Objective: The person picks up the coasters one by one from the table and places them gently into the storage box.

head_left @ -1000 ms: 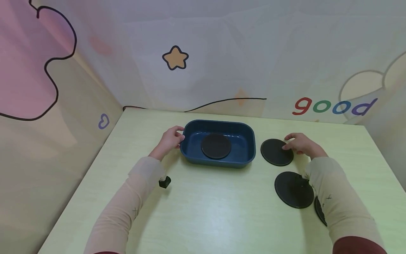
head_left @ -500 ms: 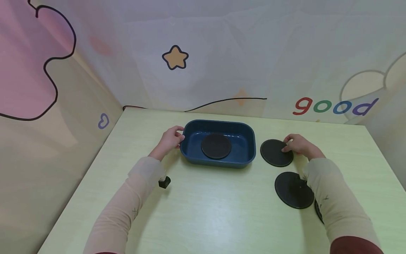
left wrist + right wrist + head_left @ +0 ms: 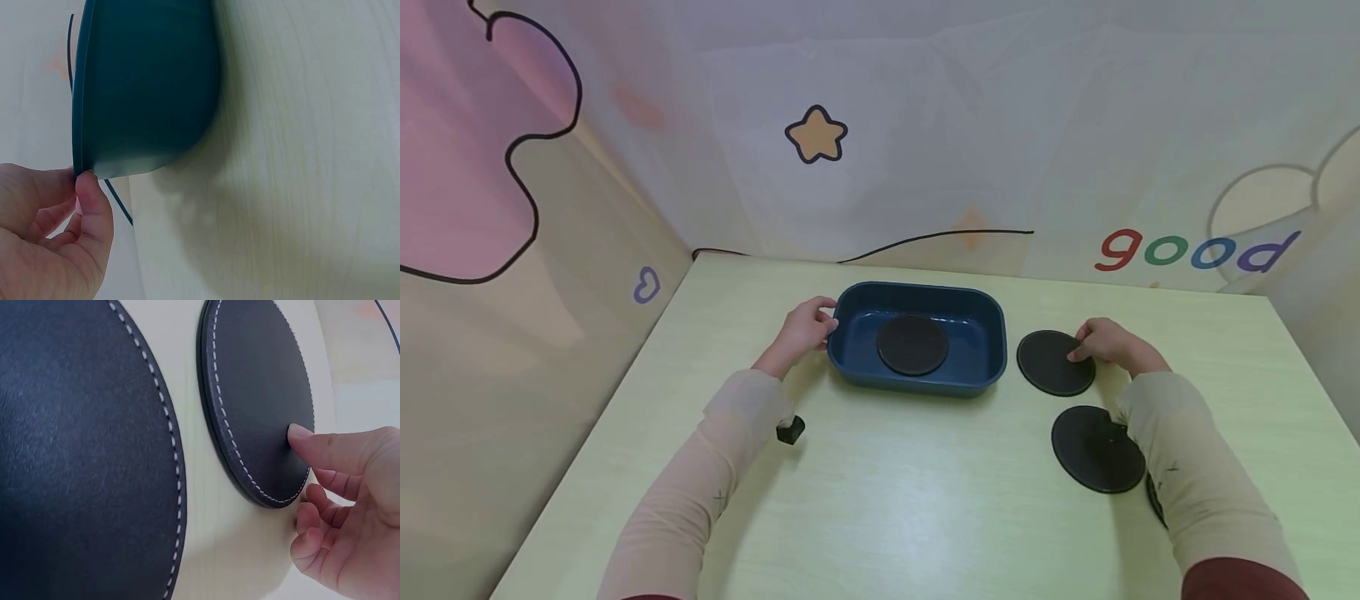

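Note:
My left hand [image 3: 805, 327] pinches the left rim of a deep blue rectangular dish [image 3: 917, 385] with rounded corners. Thumb and forefinger meet at that rim in the left wrist view. Inside the dish lies a round black coaster [image 3: 912, 344]. To the right of the dish, my right hand [image 3: 1112, 342] pinches the right edge of another black coaster [image 3: 262, 381]. Its thumb presses on the stitched top face, with the other fingers curled at the far edge. The coaster lies flat, close over the table.
Nearer the body lies a larger black coaster [image 3: 1093, 454], partly under the right sleeve. One more coaster [image 3: 1154, 500] shows only its edge beside that forearm. A small black block [image 3: 791, 430] is by the left sleeve. A printed wall [image 3: 910, 150] closes off the table's back.
The right hand has shifted slightly left and its fingers have closed onto the coaster's edge. The left hand and the dish have stayed in place.

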`<action>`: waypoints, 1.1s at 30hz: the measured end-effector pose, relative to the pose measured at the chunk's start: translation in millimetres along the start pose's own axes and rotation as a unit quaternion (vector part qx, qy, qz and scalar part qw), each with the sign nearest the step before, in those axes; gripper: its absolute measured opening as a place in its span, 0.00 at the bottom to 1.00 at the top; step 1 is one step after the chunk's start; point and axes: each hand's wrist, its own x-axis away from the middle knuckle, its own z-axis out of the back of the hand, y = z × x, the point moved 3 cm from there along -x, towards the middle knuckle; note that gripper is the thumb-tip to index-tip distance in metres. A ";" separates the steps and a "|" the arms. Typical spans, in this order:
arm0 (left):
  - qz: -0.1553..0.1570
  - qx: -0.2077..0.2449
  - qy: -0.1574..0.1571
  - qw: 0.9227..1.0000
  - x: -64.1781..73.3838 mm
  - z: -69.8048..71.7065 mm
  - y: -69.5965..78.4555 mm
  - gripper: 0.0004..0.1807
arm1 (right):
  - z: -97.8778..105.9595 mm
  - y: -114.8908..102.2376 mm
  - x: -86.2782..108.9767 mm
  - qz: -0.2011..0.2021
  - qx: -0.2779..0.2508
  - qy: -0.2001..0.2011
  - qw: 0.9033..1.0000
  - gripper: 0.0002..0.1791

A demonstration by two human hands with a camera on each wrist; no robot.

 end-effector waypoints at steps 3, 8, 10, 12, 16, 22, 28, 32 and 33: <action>-0.003 0.000 0.000 1.000 0.1 -0.4 0.3 0.20 | 0.5 -1.4 2.3 0.001 -0.001 0.002 1.000 0.19; -0.007 0.000 -0.001 1.000 -0.3 -0.3 0.2 0.20 | 2.4 -4.8 8.9 0.007 -0.025 -0.001 1.000 0.18; -0.008 0.000 -0.001 1.000 -0.2 -0.4 0.6 0.20 | 4.1 -6.3 12.3 0.012 -0.035 -0.002 0.999 0.17; -0.009 0.000 -0.002 1.000 0.0 -0.3 1.0 0.20 | 6.3 -8.5 16.1 0.019 -0.040 -0.003 0.999 0.17; -0.007 -0.002 -0.004 1.000 -0.1 -0.4 1.3 0.20 | 10.9 -12.0 22.9 0.028 -0.052 -0.012 0.998 0.16; -0.009 -0.005 -0.002 1.000 -0.7 0.0 0.8 0.20 | 16.1 -14.5 27.9 0.033 -0.070 -0.031 0.996 0.16; -0.011 -0.006 0.000 1.000 -1.4 -0.5 0.4 0.20 | 20.5 -16.6 31.3 0.044 -0.082 -0.041 0.995 0.15; -0.011 -0.007 -0.001 1.000 -1.9 -0.9 0.1 0.20 | 24.0 -21.8 37.0 0.056 -0.083 -0.046 0.994 0.15; -0.011 -0.008 -0.002 1.000 -2.0 -0.9 0.1 0.20 | 25.0 -23.4 38.7 0.059 -0.082 -0.047 0.994 0.15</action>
